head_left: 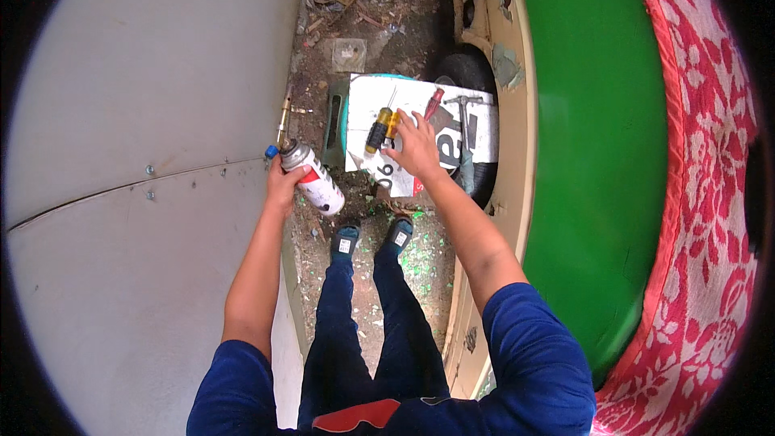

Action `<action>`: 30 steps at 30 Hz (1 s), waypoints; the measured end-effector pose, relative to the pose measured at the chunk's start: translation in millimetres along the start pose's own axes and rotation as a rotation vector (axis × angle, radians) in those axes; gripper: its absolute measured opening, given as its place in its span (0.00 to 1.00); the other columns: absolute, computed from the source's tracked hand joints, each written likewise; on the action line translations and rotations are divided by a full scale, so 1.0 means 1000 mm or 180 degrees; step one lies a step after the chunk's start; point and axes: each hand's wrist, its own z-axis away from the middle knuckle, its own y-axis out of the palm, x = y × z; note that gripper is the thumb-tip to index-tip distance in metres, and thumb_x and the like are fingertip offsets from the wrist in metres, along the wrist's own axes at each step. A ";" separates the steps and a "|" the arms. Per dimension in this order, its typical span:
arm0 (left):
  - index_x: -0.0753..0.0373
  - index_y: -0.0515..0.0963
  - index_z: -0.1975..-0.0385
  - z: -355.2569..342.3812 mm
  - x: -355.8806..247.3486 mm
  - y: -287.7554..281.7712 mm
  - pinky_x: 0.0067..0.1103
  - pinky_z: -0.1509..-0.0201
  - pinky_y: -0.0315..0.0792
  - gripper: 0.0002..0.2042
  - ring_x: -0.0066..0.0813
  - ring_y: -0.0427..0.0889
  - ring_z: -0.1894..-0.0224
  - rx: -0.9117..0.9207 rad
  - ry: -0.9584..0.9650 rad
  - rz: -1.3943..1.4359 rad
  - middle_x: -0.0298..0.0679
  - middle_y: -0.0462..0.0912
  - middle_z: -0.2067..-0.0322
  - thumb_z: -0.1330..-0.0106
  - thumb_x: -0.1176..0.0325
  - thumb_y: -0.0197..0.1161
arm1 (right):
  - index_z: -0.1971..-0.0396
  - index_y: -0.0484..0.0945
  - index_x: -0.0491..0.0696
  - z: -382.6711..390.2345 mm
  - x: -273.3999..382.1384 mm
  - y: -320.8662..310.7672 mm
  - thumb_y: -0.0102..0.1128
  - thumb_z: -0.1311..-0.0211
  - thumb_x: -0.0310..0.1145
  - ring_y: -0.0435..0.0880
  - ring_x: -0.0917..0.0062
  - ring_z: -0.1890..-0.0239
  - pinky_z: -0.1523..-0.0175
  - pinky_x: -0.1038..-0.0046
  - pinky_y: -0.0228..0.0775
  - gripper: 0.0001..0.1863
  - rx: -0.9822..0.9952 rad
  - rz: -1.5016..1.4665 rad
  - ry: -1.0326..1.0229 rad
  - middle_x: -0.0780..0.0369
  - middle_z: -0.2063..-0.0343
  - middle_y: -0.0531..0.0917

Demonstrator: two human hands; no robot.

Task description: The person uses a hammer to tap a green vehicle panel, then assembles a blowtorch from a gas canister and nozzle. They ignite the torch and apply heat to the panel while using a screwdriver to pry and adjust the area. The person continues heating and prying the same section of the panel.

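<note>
Upper centre: white board (366, 97). Left of board: torch canister (323, 191), clasped near its top by left hand (284, 184). On board, right side: hammer (465, 129); left side: yellow-black screwdriver (378, 131), beside yellow handle (393, 123) under right hand (417, 148); cannot tell whether pinched.

the canister (323, 192) looks smooth painted metal, the screwdriver handle (377, 131) plastic, the ground (424, 274) rough.

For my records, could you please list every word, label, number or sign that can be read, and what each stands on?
White board: large dark characters, partly readable, but I won't transcribe them.
Canister in the left hand: print too small to read.
White labels on the footwear: too small to read.
</note>
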 end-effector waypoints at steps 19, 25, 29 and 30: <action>0.65 0.72 0.48 0.083 -0.089 0.000 0.25 0.52 0.76 0.29 0.28 0.81 0.60 0.0499 0.0430 -0.0803 0.37 0.82 0.60 0.56 0.77 0.66 | 0.54 0.75 0.45 0.098 0.002 -0.104 0.50 0.33 0.40 0.83 0.75 0.65 0.63 0.74 0.76 0.16 -0.0161 -0.4430 0.1657 0.61 0.58 0.82; 0.65 0.74 0.49 0.135 -0.156 0.024 0.25 0.50 0.76 0.27 0.26 0.82 0.60 0.0979 0.0922 -0.1022 0.37 0.83 0.61 0.55 0.75 0.65 | 0.65 0.74 0.53 0.151 0.042 -0.211 0.36 0.30 0.57 0.83 0.74 0.69 0.63 0.72 0.72 0.24 -0.0228 -0.4914 0.2204 0.62 0.71 0.84; 0.64 0.74 0.48 0.166 -0.183 0.051 0.24 0.48 0.75 0.29 0.24 0.81 0.58 0.1297 0.1297 -0.1160 0.36 0.83 0.60 0.55 0.70 0.71 | 0.67 0.73 0.53 0.178 0.070 -0.246 0.38 0.28 0.57 0.83 0.71 0.71 0.64 0.69 0.73 0.23 -0.0507 -0.5110 0.2310 0.65 0.78 0.77; 0.64 0.73 0.48 0.173 -0.190 0.054 0.24 0.48 0.74 0.30 0.24 0.81 0.56 0.1405 0.1303 -0.1190 0.35 0.83 0.59 0.54 0.69 0.74 | 0.67 0.72 0.53 0.182 0.077 -0.253 0.39 0.28 0.56 0.83 0.71 0.72 0.65 0.69 0.74 0.22 -0.0558 -0.5093 0.2317 0.66 0.80 0.75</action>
